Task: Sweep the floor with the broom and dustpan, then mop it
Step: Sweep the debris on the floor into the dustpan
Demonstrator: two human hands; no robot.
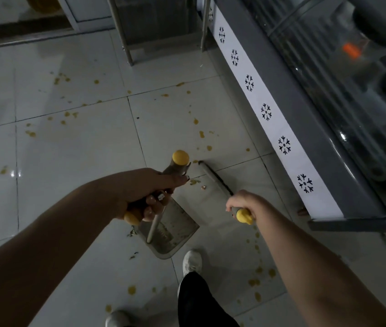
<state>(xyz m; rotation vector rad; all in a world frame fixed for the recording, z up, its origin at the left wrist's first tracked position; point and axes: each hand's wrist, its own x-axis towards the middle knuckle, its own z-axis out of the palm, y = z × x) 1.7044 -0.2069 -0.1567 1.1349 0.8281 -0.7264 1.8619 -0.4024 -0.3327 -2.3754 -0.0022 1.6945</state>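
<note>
Yellow-capped handles, prob. both hands [149, 194] fisted.

The dustpan [173, 230] is set on the floor [69, 142], left of the broom [213, 178]; a freezer [317, 109] is placed right.

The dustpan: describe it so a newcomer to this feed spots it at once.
Start at the grey display freezer with the snowflake strip along the right. On the tiled floor to its left, below the left hand, sits the dustpan. It is the only flat grey tray, its pale pole rising into that hand.
</note>
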